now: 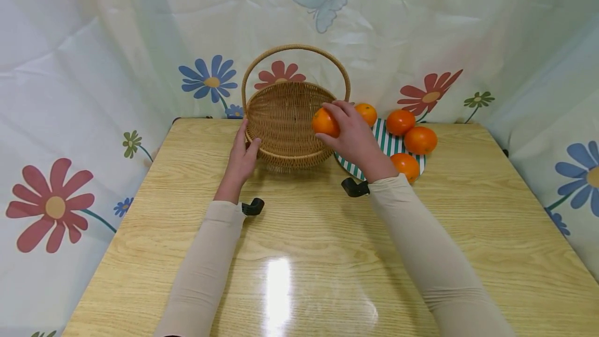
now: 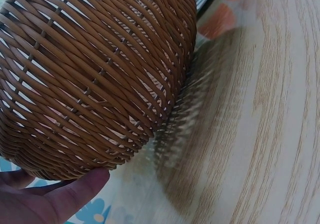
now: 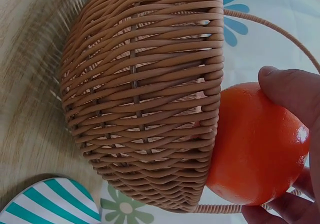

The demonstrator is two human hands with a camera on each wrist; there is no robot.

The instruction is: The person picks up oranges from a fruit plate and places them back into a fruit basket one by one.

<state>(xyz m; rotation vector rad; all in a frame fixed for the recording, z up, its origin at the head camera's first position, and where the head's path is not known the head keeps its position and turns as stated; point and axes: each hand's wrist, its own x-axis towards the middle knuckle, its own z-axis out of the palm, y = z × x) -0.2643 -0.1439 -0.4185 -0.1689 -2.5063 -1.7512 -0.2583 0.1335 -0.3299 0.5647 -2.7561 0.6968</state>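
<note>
A brown wicker basket [image 1: 295, 155] with a tall arched handle stands near the back of the table, its opening toward the head camera. My left hand [image 1: 243, 158] holds the basket at its left end, with the thumb along the front side; in the left wrist view that thumb [image 2: 82, 191] lies against the weave. The right hand [image 1: 353, 137] grips an orange [image 1: 324, 122] between thumb and fingers at the basket's right side. In the right wrist view the orange [image 3: 260, 144] is right at the rim [image 3: 216, 83], partly behind it. No fruit shows inside the basket.
Right of the basket is a round plate with teal and white stripes [image 1: 390, 144]. Several more oranges [image 1: 420, 140] sit on it, partly behind the right hand and wrist. A floral curtain [image 1: 374, 30] hangs behind the wooden table [image 1: 318, 233] and along both sides.
</note>
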